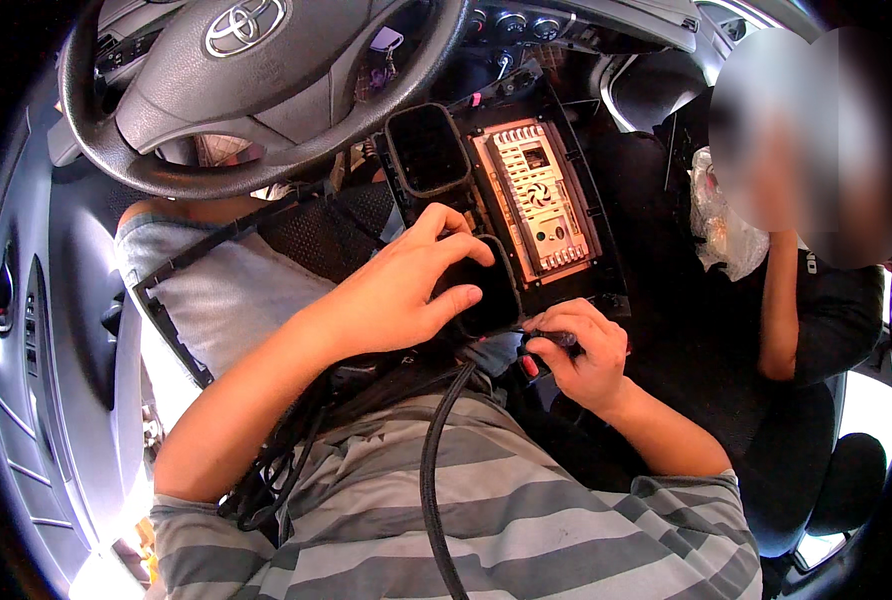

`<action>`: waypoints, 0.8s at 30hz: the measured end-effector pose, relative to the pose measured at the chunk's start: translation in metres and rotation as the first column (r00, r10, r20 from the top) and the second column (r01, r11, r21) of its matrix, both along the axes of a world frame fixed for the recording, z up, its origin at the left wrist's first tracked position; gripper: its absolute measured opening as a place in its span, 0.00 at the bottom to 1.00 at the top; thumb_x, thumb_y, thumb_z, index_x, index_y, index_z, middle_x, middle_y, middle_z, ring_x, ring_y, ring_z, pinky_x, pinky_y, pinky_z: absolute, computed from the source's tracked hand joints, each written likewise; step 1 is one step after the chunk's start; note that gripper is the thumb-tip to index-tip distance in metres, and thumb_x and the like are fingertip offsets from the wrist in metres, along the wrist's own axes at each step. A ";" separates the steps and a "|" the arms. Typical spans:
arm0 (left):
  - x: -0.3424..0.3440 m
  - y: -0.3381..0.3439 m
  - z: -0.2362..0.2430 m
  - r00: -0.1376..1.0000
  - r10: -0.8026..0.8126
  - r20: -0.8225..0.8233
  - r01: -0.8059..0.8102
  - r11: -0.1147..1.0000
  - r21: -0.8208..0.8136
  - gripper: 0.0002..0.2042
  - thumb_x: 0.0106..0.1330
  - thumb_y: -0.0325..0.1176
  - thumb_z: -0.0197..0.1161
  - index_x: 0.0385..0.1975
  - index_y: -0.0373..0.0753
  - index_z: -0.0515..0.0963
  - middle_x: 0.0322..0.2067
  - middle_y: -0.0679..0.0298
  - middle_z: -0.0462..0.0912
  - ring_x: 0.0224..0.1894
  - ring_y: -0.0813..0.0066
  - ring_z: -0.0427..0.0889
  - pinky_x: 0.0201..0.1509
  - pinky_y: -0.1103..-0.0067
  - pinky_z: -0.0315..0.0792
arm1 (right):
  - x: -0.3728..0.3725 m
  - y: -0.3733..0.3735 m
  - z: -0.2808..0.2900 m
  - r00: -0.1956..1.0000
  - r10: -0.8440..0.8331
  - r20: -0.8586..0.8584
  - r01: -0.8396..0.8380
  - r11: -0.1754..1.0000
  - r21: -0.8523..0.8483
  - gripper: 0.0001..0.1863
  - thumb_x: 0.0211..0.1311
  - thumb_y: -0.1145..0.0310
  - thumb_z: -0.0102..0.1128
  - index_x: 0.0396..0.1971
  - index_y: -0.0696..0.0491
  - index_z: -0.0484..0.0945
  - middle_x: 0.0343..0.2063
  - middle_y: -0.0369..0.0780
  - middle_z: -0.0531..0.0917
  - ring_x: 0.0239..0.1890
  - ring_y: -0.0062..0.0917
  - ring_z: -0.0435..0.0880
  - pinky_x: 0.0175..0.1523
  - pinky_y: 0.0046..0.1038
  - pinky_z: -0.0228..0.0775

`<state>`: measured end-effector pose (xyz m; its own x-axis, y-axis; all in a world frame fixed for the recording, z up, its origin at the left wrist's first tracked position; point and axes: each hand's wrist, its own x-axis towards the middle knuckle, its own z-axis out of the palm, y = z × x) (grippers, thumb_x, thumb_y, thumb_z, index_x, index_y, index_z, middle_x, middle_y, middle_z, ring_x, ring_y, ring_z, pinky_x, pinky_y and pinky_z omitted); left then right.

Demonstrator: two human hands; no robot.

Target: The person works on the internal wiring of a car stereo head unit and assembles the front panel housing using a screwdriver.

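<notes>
My left hand reaches over the black plastic dashboard trim panel on my lap. Its thumb and fingers are apart, curled loosely above a rounded opening, with nothing between them. In a pinch, my right hand grips a short dark object by the panel's near edge; the fingers cover much of it and its kind cannot be made out. Fixed in the panel is a car stereo unit, its metal back with a small fan facing up. Left of it is another rounded rectangular opening.
The steering wheel is close ahead on the left. A key with a tag hangs beyond it. Another person sits at the right with a clear plastic bag. A black cord runs down my striped shirt.
</notes>
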<state>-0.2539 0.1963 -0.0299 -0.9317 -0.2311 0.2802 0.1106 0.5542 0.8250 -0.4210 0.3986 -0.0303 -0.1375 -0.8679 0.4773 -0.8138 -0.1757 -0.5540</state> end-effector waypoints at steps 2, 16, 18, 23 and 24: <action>-0.001 0.004 -0.002 0.999 0.043 -0.005 -0.043 0.999 0.008 0.11 0.63 0.28 0.61 0.45 0.37 0.74 0.48 0.53 0.68 0.54 0.55 0.70 0.60 0.70 0.65 | 0.000 -0.001 -0.003 1.000 -0.009 0.011 0.010 1.000 -0.023 0.12 0.47 0.71 0.75 0.30 0.56 0.80 0.29 0.40 0.84 0.28 0.30 0.83 0.32 0.26 0.76; -0.008 0.021 -0.009 0.961 0.276 -0.010 -0.274 0.959 0.070 0.09 0.63 0.19 0.54 0.39 0.37 0.77 0.43 0.57 0.70 0.45 0.60 0.74 0.49 0.74 0.69 | 0.008 -0.006 -0.004 0.993 -0.087 0.077 0.092 0.994 -0.061 0.12 0.46 0.72 0.76 0.28 0.57 0.80 0.26 0.42 0.82 0.26 0.29 0.81 0.31 0.25 0.74; -0.008 0.021 -0.009 0.964 0.265 -0.009 -0.263 0.960 0.091 0.09 0.63 0.19 0.54 0.39 0.37 0.77 0.43 0.57 0.70 0.46 0.60 0.74 0.50 0.74 0.69 | 0.008 -0.007 -0.004 0.993 -0.104 0.060 0.108 0.991 -0.074 0.12 0.47 0.72 0.76 0.28 0.57 0.79 0.26 0.41 0.81 0.25 0.28 0.81 0.30 0.24 0.73; -0.009 0.020 -0.012 0.965 0.262 -0.032 -0.258 0.961 0.095 0.10 0.62 0.19 0.54 0.40 0.37 0.77 0.43 0.56 0.70 0.46 0.61 0.74 0.49 0.75 0.69 | 0.010 -0.008 -0.003 0.967 -0.206 0.149 0.207 0.978 0.005 0.11 0.48 0.72 0.75 0.26 0.57 0.78 0.25 0.40 0.80 0.24 0.24 0.80 0.29 0.22 0.72; -0.009 0.020 -0.011 0.965 0.261 -0.029 -0.257 0.962 0.096 0.10 0.62 0.19 0.54 0.40 0.37 0.77 0.43 0.56 0.70 0.46 0.61 0.74 0.49 0.75 0.69 | 0.009 -0.007 -0.004 0.965 -0.212 0.157 0.213 0.977 0.011 0.11 0.49 0.72 0.75 0.26 0.57 0.78 0.24 0.40 0.80 0.23 0.23 0.79 0.28 0.22 0.71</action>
<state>-0.2631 0.2165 -0.0414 -0.8248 -0.4889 0.2841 0.0083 0.4919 0.8706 -0.4118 0.3921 -0.0339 -0.3920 -0.8076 0.4406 -0.7361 -0.0119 -0.6767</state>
